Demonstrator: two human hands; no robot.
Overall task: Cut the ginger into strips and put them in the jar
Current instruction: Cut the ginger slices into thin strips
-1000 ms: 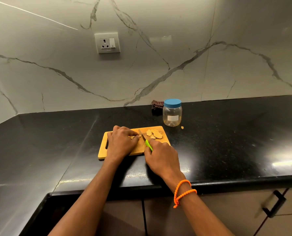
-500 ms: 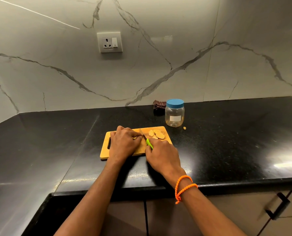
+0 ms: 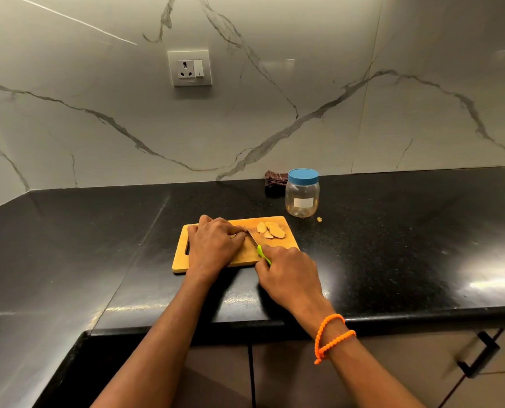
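While the left hand [image 3: 214, 245] is lying curled on the wooden cutting board [image 3: 239, 262], its bent fingertips are pressing down on a piece of ginger almost wholly hidden beneath them, the right hand [image 3: 289, 275] is gripping the green handle of a knife [image 3: 258, 245], fingers wrapped tight round it. The blade is resting just beside the left fingertips, and the cut ginger slices [image 3: 270, 230] are lying to the blade's right, with the lidded jar [image 3: 302, 192] standing on the black counter [image 3: 392, 245] just beyond the board.

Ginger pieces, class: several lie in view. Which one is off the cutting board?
The small ginger scrap lying on the black counter right of the jar; the ginger slices rest on the cutting board.
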